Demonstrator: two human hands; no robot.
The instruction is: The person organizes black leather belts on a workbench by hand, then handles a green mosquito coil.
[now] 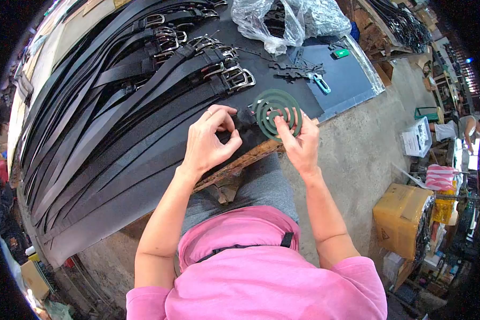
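A dark green mosquito coil [262, 121] is pinched between the thumb and fingers of my right hand [302, 143], held up over the table's front edge. To its left, my left hand [212, 140] is raised with curled fingers and the thumb apart from them; nothing shows in its grasp. Below and beyond that hand lie many black belts [160, 109], with silver buckles [240, 79] bunched towards the middle of the table. Past the coil, a light-blue-handled tool [320, 84] rests beside thin black notched strips [296, 69].
Clear plastic bags [272, 24] and a small green object [340, 53] are on the table's far side. The wooden table edge [240, 164] runs close to my lap. On the right, a cardboard box [400, 218], a white bin [417, 137] and another person [469, 130] are visible.
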